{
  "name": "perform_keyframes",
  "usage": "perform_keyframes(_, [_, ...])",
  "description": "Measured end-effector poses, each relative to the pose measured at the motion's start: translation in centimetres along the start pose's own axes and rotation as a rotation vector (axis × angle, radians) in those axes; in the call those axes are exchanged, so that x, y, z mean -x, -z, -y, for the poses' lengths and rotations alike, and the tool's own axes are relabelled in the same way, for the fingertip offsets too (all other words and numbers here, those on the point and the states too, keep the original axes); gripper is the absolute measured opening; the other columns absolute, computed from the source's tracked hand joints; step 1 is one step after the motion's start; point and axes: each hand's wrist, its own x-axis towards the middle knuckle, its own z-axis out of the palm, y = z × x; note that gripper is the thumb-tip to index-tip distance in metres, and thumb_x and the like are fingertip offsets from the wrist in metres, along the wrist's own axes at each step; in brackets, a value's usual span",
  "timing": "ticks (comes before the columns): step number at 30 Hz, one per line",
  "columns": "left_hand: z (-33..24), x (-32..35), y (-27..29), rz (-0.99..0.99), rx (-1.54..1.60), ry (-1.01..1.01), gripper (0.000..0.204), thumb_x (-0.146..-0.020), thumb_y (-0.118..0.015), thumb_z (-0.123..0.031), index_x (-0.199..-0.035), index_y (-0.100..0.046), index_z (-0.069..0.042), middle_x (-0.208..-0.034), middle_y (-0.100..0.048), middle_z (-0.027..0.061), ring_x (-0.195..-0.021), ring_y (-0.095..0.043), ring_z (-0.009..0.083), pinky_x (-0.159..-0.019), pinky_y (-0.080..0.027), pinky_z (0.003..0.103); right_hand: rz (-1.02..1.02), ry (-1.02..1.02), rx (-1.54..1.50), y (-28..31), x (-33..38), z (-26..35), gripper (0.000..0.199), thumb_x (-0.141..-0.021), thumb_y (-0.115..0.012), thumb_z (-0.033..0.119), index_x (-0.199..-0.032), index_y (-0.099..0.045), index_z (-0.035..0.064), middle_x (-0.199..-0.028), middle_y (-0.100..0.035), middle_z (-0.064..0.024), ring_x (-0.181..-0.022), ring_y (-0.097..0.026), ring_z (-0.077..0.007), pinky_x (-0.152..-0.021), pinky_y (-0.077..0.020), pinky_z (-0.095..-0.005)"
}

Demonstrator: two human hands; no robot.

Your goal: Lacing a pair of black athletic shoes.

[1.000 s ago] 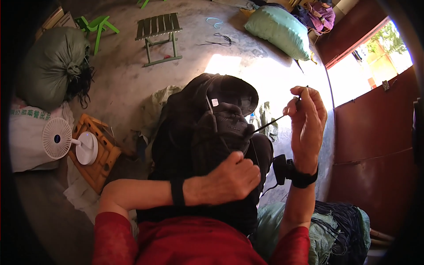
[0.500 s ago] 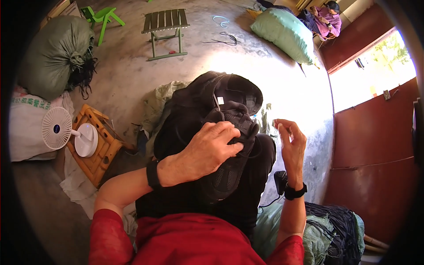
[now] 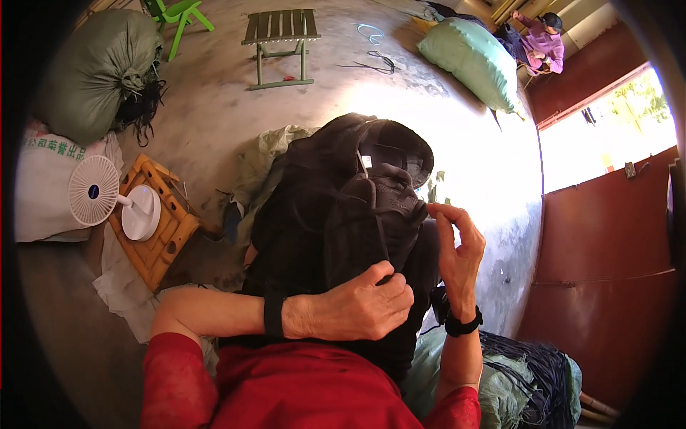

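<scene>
A black shoe (image 3: 391, 187), with a dark mesh upper and a small white label by its opening, lies across my lap on dark trousers. My left hand (image 3: 368, 304) is closed in front of it, nearer my body, pinching a thin black shoelace (image 3: 384, 239) that runs taut from the shoe's front. At the shoe's right side my right hand (image 3: 461, 239) has thumb and forefinger pressed together. What lies between those fingertips is too small to make out. Dark cloth and the hands make the toe hard to see.
To the left, a white fan (image 3: 141, 212) stands on a bamboo stool (image 3: 161, 247) beside stuffed sacks (image 3: 100, 79). A folding stool (image 3: 281, 53) is ahead. A pale green sack (image 3: 471, 61) and a seated person (image 3: 539, 46) are far right. Dark cords lie on a bundle (image 3: 529, 372) at my right.
My left hand has drawn back from the shoe toward my body, with the shoelace stretched behind it. My right hand has come in close to the shoe's side. The view has shifted slightly.
</scene>
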Motion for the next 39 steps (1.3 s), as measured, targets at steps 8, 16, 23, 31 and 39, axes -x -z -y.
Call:
perform_keyframes(8, [3.8, -0.5, 2.0, -0.095, -0.098, 0.288, 0.038, -0.079, -0.06, -0.01, -0.116, -0.063, 0.0, -0.091, -0.059, 0.0048, -0.086, -0.058, 0.0176, -0.076, -0.045, 0.032, 0.037, -0.05, 0.008, -0.2, 0.1, -0.3, 0.012, -0.088, -0.061, 0.0, -0.098, -0.067, 0.0004, -0.088, -0.07, -0.0123, -0.087, -0.068, -0.0206, -0.077, -0.0498, -0.03])
perform_keyframes(16, [6.0, -3.5, -0.3, -0.569, 0.092, 0.409, 0.027, -0.076, -0.071, -0.011, -0.102, -0.067, -0.003, -0.088, -0.067, 0.0067, -0.076, -0.064, 0.0212, -0.061, -0.049, 0.03, 0.177, 0.037, 0.072, -0.9, -0.5, -4.0, 0.046, -0.081, -0.05, -0.011, -0.124, -0.058, 0.0043, -0.121, -0.06, -0.017, -0.106, -0.063, -0.0296, -0.089, -0.0494, -0.0328])
perform_keyframes(23, [4.7, -3.5, 0.7, -0.198, 0.463, 0.523, 0.024, -0.073, -0.079, -0.026, -0.08, -0.062, -0.01, -0.07, -0.055, 0.0024, -0.073, -0.055, 0.021, -0.076, -0.039, 0.035, 0.295, -0.106, -0.041, -0.2, -0.7, -6.5, 0.033, -0.085, -0.057, -0.003, -0.117, -0.061, 0.0041, -0.104, -0.066, -0.0125, -0.099, -0.065, -0.0257, -0.086, -0.05, -0.0344])
perform_keyframes(31, [3.5, -2.8, 0.3, -0.011, 0.525, 0.429, 0.017, -0.081, -0.075, -0.024, -0.084, -0.064, -0.011, -0.066, -0.058, 0.0007, -0.064, -0.057, 0.0192, -0.075, -0.043, 0.034, 0.226, -0.234, -0.203, -1.0, -1.0, -6.5, 0.019, -0.089, -0.058, 0.003, -0.107, -0.064, -0.0004, -0.098, -0.069, -0.0157, -0.093, -0.067, -0.0256, -0.081, -0.0519, -0.0346])
perform_keyframes(39, [3.2, -3.0, -3.3, -0.067, 0.195, 0.472, 0.014, -0.083, -0.072, -0.018, -0.086, -0.06, -0.011, -0.049, -0.053, 0.0029, -0.045, -0.055, 0.0224, -0.056, -0.042, 0.031, 0.28, -0.277, 0.048, -0.4, -1.5, -6.7, 0.016, -0.089, -0.058, 0.007, -0.102, -0.063, -0.0005, -0.085, -0.068, -0.0172, -0.074, -0.067, -0.023, -0.067, -0.051, -0.0332])
